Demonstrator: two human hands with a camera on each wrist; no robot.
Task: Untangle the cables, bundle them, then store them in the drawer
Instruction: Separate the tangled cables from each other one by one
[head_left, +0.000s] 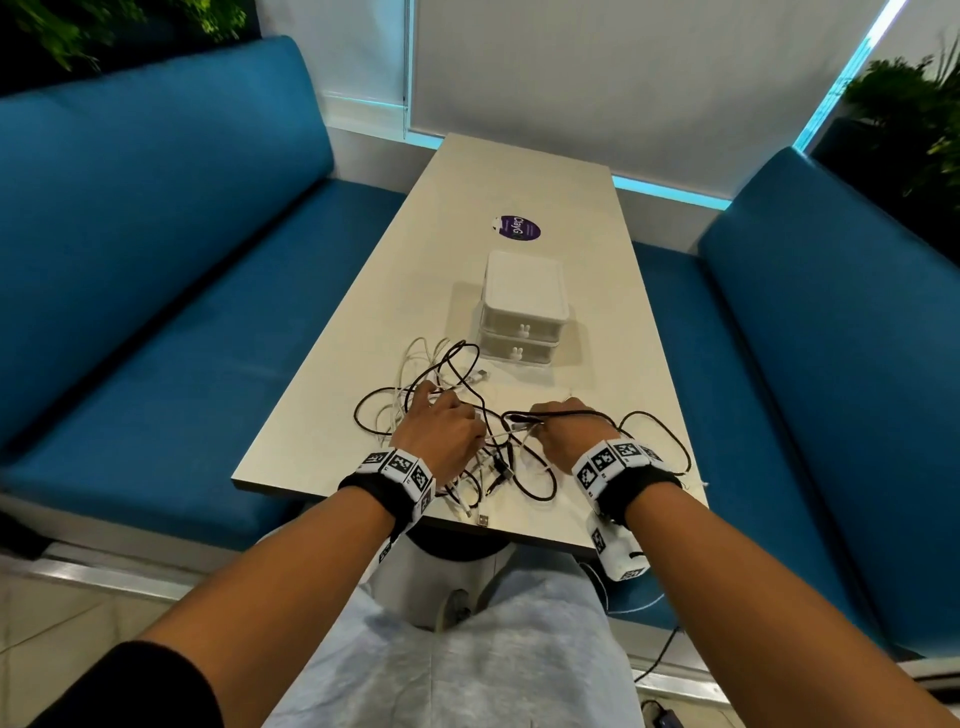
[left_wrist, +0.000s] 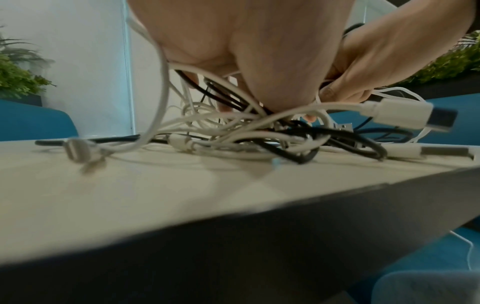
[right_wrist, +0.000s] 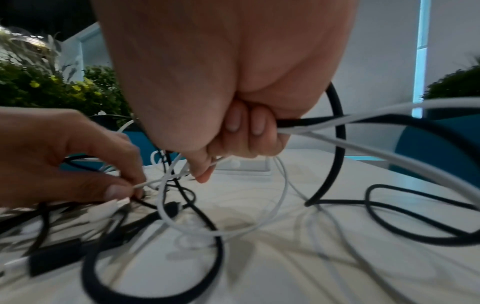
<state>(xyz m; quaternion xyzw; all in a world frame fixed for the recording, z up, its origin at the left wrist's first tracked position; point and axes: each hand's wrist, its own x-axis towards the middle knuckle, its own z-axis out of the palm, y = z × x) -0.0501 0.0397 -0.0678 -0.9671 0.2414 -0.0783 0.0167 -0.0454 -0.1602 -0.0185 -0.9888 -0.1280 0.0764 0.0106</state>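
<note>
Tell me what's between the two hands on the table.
Tangled black and white cables fill the gap between the left hand and right hand, seen in the head view.

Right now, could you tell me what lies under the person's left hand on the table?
Tangled cables, white and black, lie under the left hand on the table; its fingers pinch a white strand. The palm covers the knot's middle.

Purple round sticker (head_left: 515, 228) on table: "Clayo".
</note>
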